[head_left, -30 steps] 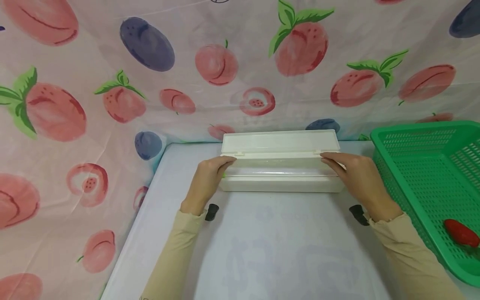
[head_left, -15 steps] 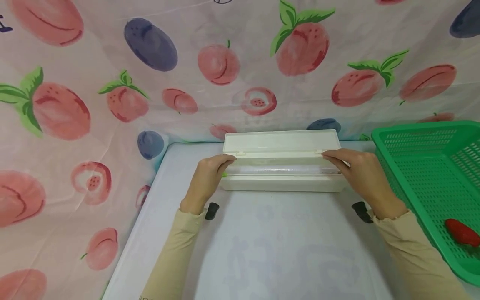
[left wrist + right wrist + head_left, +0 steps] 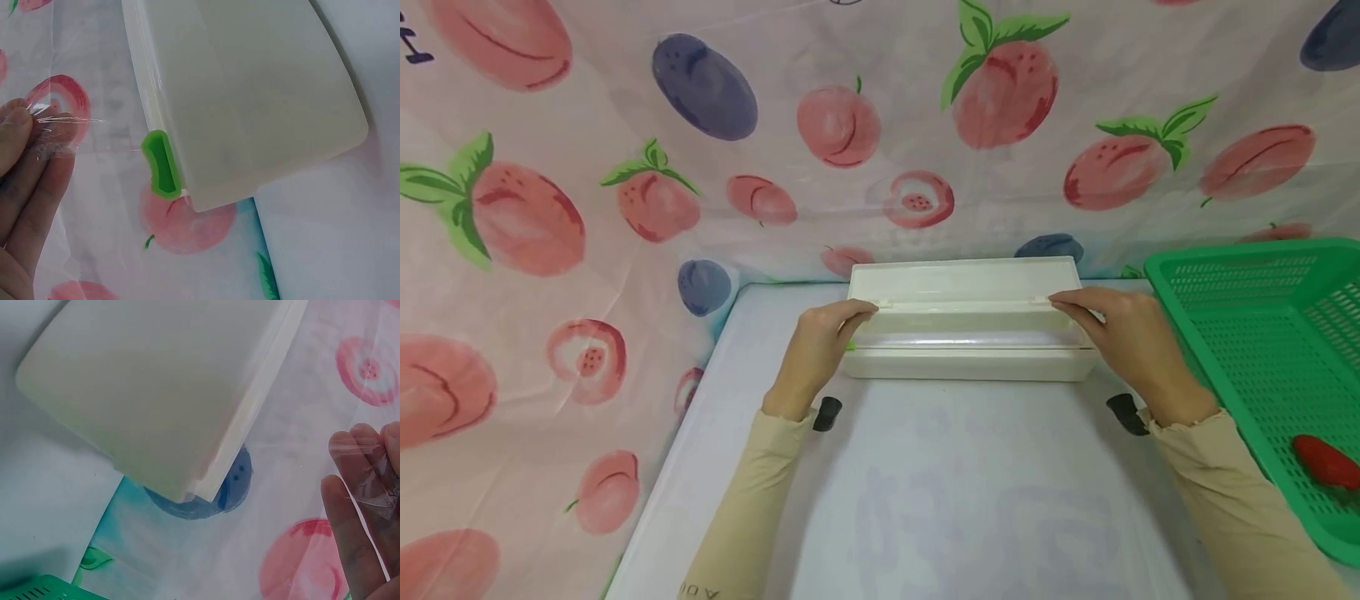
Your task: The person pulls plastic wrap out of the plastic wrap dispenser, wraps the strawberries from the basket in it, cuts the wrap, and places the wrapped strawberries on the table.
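Observation:
A white cling film dispenser (image 3: 970,365) lies lengthwise on the table, its lid (image 3: 962,279) tipped back against the wall side. Inside, a shiny roll of film (image 3: 962,338) shows. At the box's left end my left hand (image 3: 811,354) pinches a corner of clear cling film (image 3: 69,122) between thumb and fingers. My right hand (image 3: 1138,350) pinches the film's other corner (image 3: 375,503) at the right end. The sheet spans between both hands above the box; being clear, its full extent is hard to see. A green slider (image 3: 161,165) sits at the dispenser's left end.
A green plastic basket (image 3: 1210,433) stands to the right, close to my right forearm, with a red pepper-like item (image 3: 1326,462) in it. Fruit-printed cloth (image 3: 850,200) hangs behind and to the left. A white cover (image 3: 962,483) spreads over the table.
Both hands have risen slightly away from me, still pinching the film, and the right hand has shifted a little to the right. The dispenser stays in place.

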Tool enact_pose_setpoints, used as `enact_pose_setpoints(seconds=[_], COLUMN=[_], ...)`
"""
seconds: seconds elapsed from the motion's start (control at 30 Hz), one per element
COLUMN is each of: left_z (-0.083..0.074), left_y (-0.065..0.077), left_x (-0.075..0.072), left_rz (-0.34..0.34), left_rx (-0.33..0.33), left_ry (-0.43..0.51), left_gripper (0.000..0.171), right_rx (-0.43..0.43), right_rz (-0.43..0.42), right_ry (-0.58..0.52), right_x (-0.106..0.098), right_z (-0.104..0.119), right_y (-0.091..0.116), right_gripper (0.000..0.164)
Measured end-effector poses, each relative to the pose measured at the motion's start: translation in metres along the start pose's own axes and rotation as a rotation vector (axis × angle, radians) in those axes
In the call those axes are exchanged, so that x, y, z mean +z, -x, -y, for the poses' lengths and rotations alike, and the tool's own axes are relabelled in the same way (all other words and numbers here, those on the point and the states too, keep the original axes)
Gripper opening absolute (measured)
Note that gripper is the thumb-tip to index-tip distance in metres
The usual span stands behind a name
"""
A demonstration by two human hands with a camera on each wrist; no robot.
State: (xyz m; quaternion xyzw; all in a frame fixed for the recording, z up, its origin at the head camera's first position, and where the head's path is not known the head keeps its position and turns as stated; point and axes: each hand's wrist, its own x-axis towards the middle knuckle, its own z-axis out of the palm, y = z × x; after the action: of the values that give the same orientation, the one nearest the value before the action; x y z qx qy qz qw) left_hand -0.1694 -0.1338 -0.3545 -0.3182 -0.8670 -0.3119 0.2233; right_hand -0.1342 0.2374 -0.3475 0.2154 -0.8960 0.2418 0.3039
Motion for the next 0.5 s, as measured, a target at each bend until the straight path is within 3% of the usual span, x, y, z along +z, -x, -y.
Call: enact_pose_setpoints(seconds=[0.5], left_z=[-0.009], left_y=[-0.012], left_x=[-0.007], left_rz=[-0.044], left_rx=[0.017], left_ry=[-0.013], left_gripper=[0.014], right_rx=[-0.006], right_rz=[-0.026], right_ry=[-0.013], right_x=[-0.011], right_z=[0.003], right_y=[-0.009], right_gripper=[0.025])
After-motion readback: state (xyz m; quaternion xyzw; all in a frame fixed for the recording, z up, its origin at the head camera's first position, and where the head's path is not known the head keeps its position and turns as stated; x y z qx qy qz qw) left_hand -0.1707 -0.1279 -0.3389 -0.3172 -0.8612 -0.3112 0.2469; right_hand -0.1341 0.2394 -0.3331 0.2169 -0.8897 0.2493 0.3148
